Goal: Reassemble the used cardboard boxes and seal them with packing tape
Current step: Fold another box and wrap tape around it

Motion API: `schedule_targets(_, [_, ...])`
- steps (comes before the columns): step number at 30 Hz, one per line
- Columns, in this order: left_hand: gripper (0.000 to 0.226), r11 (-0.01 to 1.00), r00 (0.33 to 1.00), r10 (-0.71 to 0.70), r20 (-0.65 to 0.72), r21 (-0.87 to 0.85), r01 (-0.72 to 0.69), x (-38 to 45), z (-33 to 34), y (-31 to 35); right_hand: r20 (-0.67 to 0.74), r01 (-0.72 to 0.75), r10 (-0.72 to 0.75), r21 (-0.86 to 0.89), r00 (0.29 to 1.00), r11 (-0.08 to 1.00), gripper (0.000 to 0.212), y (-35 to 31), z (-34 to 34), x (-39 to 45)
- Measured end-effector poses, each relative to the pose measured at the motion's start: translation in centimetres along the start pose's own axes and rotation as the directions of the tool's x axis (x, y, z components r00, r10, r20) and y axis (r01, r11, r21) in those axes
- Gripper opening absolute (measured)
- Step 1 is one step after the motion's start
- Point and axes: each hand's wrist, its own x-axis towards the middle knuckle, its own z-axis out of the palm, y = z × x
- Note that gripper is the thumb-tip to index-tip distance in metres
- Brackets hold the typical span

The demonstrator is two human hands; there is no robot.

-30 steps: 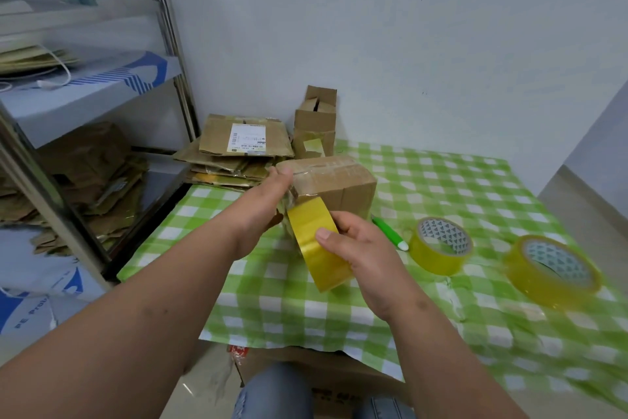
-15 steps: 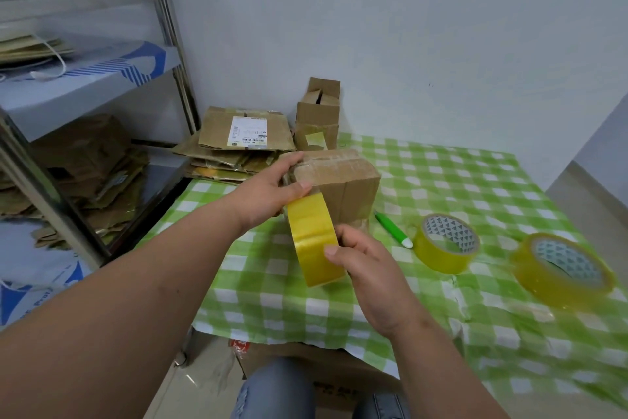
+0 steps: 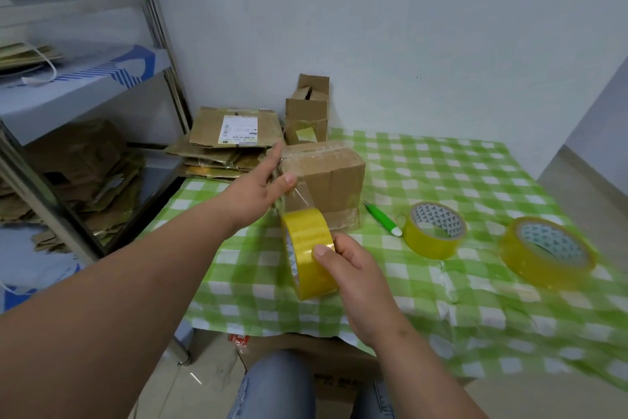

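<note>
Since a second ago the tape roll (image 3: pixel 307 253) is sitting lower and farther from the box (image 3: pixel 326 180), with a clear strip of tape (image 3: pixel 300 196) now stretched between the two.

At far left a metal shelf rack (image 3: pixel 149 21) is holding crumpled brown cardboard and a white sack with blue printing. Beside it, at the table's back left corner, a stack of flattened boxes (image 3: pixel 234 143) is lying with a white shipping label on top, and a small open box (image 3: pixel 307 114) is standing just behind the sealed one.

The left hand (image 3: pixel 260 185) is reaching over to the box's near left edge, fingers fairly straight and slightly spread, the thumb pressing the start of the strip against the cardboard, though the exact contact is hard to make out through the clear film. The box is resting on the green checked tablecloth (image 3: pixel 441 167) near its back left.

The right hand (image 3: pixel 356 269) is gripping the yellow roll just in front of the box, thumb curled over the outer face and the other fingers wrapped behind it.

Further right a green pen (image 3: pixel 382 218) is lying just beside the box, then a second tape roll (image 3: pixel 435 230) is lying flat, and a third roll (image 3: pixel 547 252) is lying near the right edge.
</note>
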Motion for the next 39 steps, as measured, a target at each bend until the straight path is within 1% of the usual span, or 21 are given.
schedule_targets(2, [0.073, 0.999, 0.992, 0.032, -0.121, -0.039, -0.037, -0.1, 0.9, -0.5, 0.017, -0.023, 0.023, -0.042, 1.000, 0.999, 0.028, -0.4, -0.1, 0.1])
schedule_targets(4, [0.073, 0.998, 0.949, 0.043, -0.313, -0.028, -0.055, -0.1, 1.6, -0.7, 0.036, -0.033, 0.035, -0.070, 0.999, 0.997, 0.023, -0.5, -0.5, 0.2])
schedule_targets(6, [0.049, 1.000, 0.875, 0.003, -0.484, 0.005, -0.001, -0.6, 2.0, 0.0, 0.054, -0.032, 0.039, -0.116, 0.998, 0.993, 0.019, -0.7, -1.0, 0.3])
schedule_targets(7, [0.040, 1.000, 0.859, -0.026, -0.511, -0.002, 0.030, -1.0, 2.1, 0.4, 0.066, -0.027, 0.037, -0.149, 0.997, 0.988, 0.023, -0.7, -1.4, 0.4])
schedule_targets(9, [0.038, 0.993, 0.878, -0.097, -0.468, -0.109, 0.051, -1.6, 2.4, 0.6, 0.078, -0.025, 0.042, -0.216, 0.996, 0.976, 0.028, -1.0, -2.0, 0.6])
schedule_targets(12, [0.038, 0.963, 0.923, -0.175, -0.341, -0.256, 0.088, -2.4, 2.6, 0.5, 0.112, -0.016, 0.051, -0.288, 0.992, 0.957, 0.017, -1.8, -2.7, 0.9])
schedule_targets(14, [0.033, 0.937, 0.949, -0.194, -0.249, -0.332, 0.105, -2.7, 2.8, 0.2, 0.142, -0.040, 0.084, -0.286, 0.986, 0.957, 0.020, -2.6, -3.2, 0.8])
schedule_targets(16, [0.025, 0.906, 0.952, -0.221, -0.212, -0.405, 0.120, -2.9, 2.8, -0.1, 0.072, -0.071, 0.091, -0.248, 0.993, 0.966, 0.021, -3.4, -4.0, 1.2])
schedule_targets(17, [0.022, 0.893, 0.948, -0.239, -0.208, -0.432, 0.131, -3.0, 2.8, -0.3, -0.015, -0.081, 0.080, -0.268, 0.997, 0.960, 0.016, -3.8, -4.4, 1.7])
schedule_targets(18, [0.021, 0.881, 0.944, -0.257, -0.206, -0.452, 0.141, -3.0, 2.7, -0.4, -0.112, -0.094, 0.058, -0.350, 0.992, 0.932, 0.011, -3.9, -4.9, 2.3])
schedule_targets(19, [0.021, 0.871, 0.941, -0.271, -0.202, -0.467, 0.151, -3.0, 2.7, -0.5, -0.201, -0.122, 0.021, -0.502, 0.979, 0.856, 0.011, -3.9, -5.4, 3.2])
schedule_targets(20, [0.022, 0.861, 0.940, -0.283, -0.193, -0.482, 0.160, -3.0, 2.7, -0.6, -0.257, -0.153, -0.036, -0.673, 0.966, 0.723, 0.015, -3.8, -6.0, 4.0])
schedule_targets(21, [0.023, 0.850, 0.940, -0.290, -0.181, -0.500, 0.166, -3.0, 2.7, -0.6, -0.272, -0.185, -0.084, -0.817, 0.959, 0.546, 0.024, -3.5, -6.4, 4.9])
schedule_targets(23, [0.024, 0.832, 0.942, -0.298, -0.154, -0.525, 0.178, -3.2, 2.8, -0.6, -0.256, -0.239, -0.063, -0.950, 0.965, 0.201, 0.038, -3.0, -7.1, 6.3])
schedule_targets(24, [0.025, 0.824, 0.942, -0.301, -0.145, -0.536, 0.181, -3.3, 2.9, -0.6, -0.251, -0.248, -0.020, -0.965, 0.968, 0.082, 0.041, -2.6, -7.3, 6.8])
schedule_targets(27, [0.023, 0.791, 0.943, -0.307, -0.131, -0.586, 0.176, -3.4, 3.0, -0.7, -0.250, -0.240, 0.092, -0.965, 0.964, -0.106, 0.048, -1.8, -7.3, 7.8])
schedule_targets(29, [0.020, 0.759, 0.943, -0.315, -0.112, -0.626, 0.179, -3.4, 3.1, -0.9, -0.242, -0.224, 0.082, -0.956, 0.967, -0.191, 0.047, -1.4, -7.2, 8.2])
schedule_targets(31, [0.018, 0.729, 0.940, -0.327, -0.092, -0.658, 0.189, -3.3, 3.1, -1.1, -0.231, -0.215, 0.047, -0.951, 0.972, -0.222, 0.046, -1.3, -7.0, 8.4])
schedule_targets(35, [0.016, 0.693, 0.936, -0.344, -0.073, -0.692, 0.200, -3.3, 3.2, -1.0, -0.229, -0.220, 0.026, -0.955, 0.973, -0.198, 0.041, -1.8, -6.2, 8.7])
schedule_targets(37, [0.016, 0.686, 0.936, -0.346, -0.069, -0.699, 0.202, -3.3, 3.2, -0.9, -0.245, -0.238, 0.042, -0.962, 0.969, -0.132, 0.037, -2.5, -6.0, 8.7])
schedule_targets(39, [0.015, 0.684, 0.935, -0.348, -0.070, -0.701, 0.202, -3.3, 3.2, -1.0, -0.302, -0.302, 0.060, -0.953, 0.951, -0.016, 0.033, -3.5, -6.1, 8.3])
